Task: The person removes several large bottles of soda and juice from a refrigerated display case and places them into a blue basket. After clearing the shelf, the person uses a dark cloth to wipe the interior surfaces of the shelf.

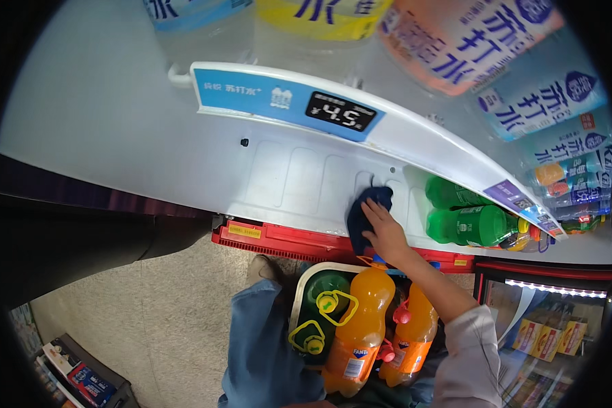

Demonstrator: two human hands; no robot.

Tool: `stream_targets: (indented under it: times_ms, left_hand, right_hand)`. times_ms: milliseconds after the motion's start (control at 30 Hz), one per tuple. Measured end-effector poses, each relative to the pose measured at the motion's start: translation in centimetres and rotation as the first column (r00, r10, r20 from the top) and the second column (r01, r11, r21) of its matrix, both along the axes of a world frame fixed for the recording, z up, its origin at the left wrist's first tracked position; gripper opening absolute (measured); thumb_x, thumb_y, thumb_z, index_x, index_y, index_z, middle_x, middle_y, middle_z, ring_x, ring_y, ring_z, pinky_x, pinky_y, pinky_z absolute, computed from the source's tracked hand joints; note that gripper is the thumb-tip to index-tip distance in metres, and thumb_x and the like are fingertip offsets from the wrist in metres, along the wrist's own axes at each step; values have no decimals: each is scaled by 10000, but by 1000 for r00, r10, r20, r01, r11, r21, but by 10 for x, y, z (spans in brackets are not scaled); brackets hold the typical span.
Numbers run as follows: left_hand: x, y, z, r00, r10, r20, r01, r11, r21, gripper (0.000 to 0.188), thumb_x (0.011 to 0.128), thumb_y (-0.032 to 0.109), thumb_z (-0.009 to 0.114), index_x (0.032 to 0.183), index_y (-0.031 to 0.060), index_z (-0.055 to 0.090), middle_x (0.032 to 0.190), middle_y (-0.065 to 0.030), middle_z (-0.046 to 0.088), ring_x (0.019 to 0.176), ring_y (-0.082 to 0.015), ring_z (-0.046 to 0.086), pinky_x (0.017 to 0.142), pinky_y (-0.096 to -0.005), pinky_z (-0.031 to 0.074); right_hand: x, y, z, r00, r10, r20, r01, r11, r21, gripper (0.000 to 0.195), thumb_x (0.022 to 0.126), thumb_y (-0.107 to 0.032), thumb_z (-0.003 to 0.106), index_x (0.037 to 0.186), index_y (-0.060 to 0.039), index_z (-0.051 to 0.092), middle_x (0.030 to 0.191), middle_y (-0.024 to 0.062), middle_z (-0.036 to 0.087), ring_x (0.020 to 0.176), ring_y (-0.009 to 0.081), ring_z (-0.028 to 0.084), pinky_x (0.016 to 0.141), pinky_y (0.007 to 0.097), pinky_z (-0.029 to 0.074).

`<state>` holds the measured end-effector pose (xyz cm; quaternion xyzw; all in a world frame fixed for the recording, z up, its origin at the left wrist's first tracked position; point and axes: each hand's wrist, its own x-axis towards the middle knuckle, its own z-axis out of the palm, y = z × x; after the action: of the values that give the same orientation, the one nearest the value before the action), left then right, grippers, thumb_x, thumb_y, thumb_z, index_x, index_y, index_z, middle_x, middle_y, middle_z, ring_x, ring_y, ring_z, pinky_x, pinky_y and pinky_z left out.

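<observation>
My right hand (385, 229) reaches in from the lower right, with its fingers pressing a bunched dark blue cloth (359, 222) against the white bottom shelf (280, 178) of a drinks cooler. Green plastic soda bottles (464, 224) lie on that shelf, to the right of the cloth. Below my forearm, a white-rimmed crate (298, 296) holds large bottles of orange Fanta (359, 326) and green bottles (324, 290) with yellow carry handles. My left hand is out of view; only a sliver of skin shows at the bottom edge.
Above the cloth runs a white shelf edge (290, 107) with a price display, and bottles of soda water (454, 46) stand behind it. A red trim strip (285, 245) borders the cooler's base. A glass-fronted fridge (545, 316) is at the right, and boxed goods (89, 382) are at lower left.
</observation>
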<state>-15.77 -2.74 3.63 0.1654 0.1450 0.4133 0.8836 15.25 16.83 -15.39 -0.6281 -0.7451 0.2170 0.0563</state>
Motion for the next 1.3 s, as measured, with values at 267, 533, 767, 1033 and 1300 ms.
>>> stream_targets:
  times_ms: [267,533,767,1033,1300]
  left_hand:
    - [0,2,-2,998,-4,56,5,1000,-27,169,916,23,505,1035,-55,597,1040,-198,611,978,-312,569,875,-398,441]
    - [-2,4,0,998,-10,55,13,999,-53,164,916,-11,479,1021,-54,598,1038,-191,606,969,-300,566,864,-392,442]
    - [1,2,1,998,-23,64,28,997,-75,167,914,-21,470,1020,-57,594,1032,-199,598,959,-299,563,862,-388,442]
    - [-3,4,1,998,-28,62,33,996,-77,172,917,-19,459,1016,-60,593,1034,-199,594,972,-300,558,870,-393,435]
    - [-3,-2,-3,995,-69,75,75,993,-93,176,928,2,463,1038,-54,589,1040,-184,591,983,-297,556,872,-390,432]
  right_hand:
    - [-25,79,-33,991,-128,-37,134,964,231,557,793,-18,614,1327,-31,456,1374,185,456,1267,433,392,1036,422,377]
    - [-102,14,-22,955,275,-111,-259,956,140,607,757,-19,646,1332,-26,453,1380,153,456,1275,369,409,1067,395,358]
    - [-97,109,-30,1000,-20,-4,20,973,228,528,820,-42,603,1319,-22,432,1372,166,455,1237,373,438,1034,404,381]
    - [-102,1,-15,908,418,38,-418,895,158,560,744,-18,656,1286,-59,520,1382,155,466,1177,376,519,945,405,472]
    - [-120,131,-45,984,175,-18,-160,934,320,449,812,-22,595,1254,-64,526,1363,96,494,1224,319,476,936,367,472]
